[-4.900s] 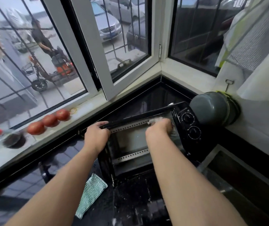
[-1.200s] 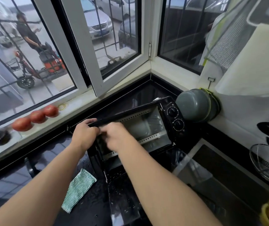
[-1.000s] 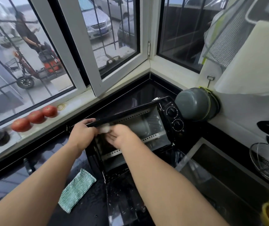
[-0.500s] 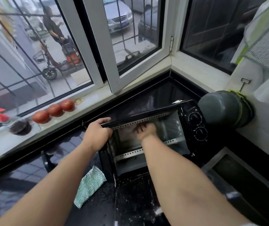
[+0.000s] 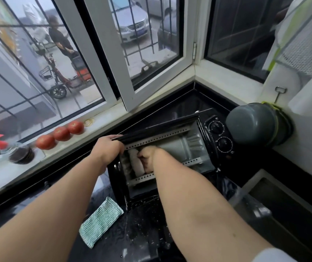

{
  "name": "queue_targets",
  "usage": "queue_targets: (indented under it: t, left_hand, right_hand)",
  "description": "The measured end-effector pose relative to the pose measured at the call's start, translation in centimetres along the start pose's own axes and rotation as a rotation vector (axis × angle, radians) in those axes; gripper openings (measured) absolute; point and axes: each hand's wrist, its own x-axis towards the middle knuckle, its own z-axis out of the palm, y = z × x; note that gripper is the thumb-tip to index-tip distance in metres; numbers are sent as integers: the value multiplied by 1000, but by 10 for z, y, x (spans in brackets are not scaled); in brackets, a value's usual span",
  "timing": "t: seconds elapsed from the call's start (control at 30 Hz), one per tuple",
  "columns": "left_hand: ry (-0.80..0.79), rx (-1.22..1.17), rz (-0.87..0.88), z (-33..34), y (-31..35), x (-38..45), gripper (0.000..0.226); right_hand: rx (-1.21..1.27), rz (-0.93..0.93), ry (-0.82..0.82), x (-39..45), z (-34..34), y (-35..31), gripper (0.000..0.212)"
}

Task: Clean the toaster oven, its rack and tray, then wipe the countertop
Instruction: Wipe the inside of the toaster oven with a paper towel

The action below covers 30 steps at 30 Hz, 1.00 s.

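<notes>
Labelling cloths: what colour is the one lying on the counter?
Pale green with fine white ribbing, cloth, head view.

Three tomatoes (image 5: 60, 133) line the windowsill at nine o'clock; a grey pot (image 5: 253, 127) lies tipped at three o'clock.

Both our forearms were bare from wrist to elbow, with no watch, ring or glove showing on our left hand (image 5: 108, 150) or our right hand (image 5: 148, 157). Well back from the right hand, by the elbow, we wore a pale white sleeve edge (image 5: 276, 255). The left arm showed no sleeve.
</notes>
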Motion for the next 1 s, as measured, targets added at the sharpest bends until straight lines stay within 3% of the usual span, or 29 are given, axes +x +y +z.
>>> queue_targets:
  t: [0.2, 0.37, 0.5, 0.67, 0.77, 0.8, 0.87, 0.9, 1.0]
  left_hand:
    - [-17, -3, 9, 0, 2, 0, 53]
    - [-18, -15, 22, 2, 4, 0, 42]
    - [-24, -18, 30, 3, 3, 1, 39]
    - [-5, 3, 38, 4, 1, 4, 33]
    - [4, 14, 45, 4, -2, 6, 31]
    - [5, 16, 49, 4, -2, 6, 31]
    - [9, 41, 52, 6, -1, 5, 29]
    - [22, 52, 58, 7, 0, 5, 27]
    - [60, 72, 77, 9, 4, 5, 26]
  right_hand:
    - [859, -346, 96, 11, -34, -32, 30]
    - [1137, -476, 186, 6, -55, -61, 37]
    - [1108, -430, 237, 8, -61, -65, 38]
    - [1064, -407, 111, 11, -65, -63, 34]
    - [908, -351, 93, 2, -56, -52, 23]
    - [898, -326, 39, 0, -55, -49, 25]
    - [835, -255, 0, -5, -55, -48, 48]
    - [805, -220, -10, -8, -55, -49, 47]
    - [723, -104, -11, -15, -52, -51, 30]
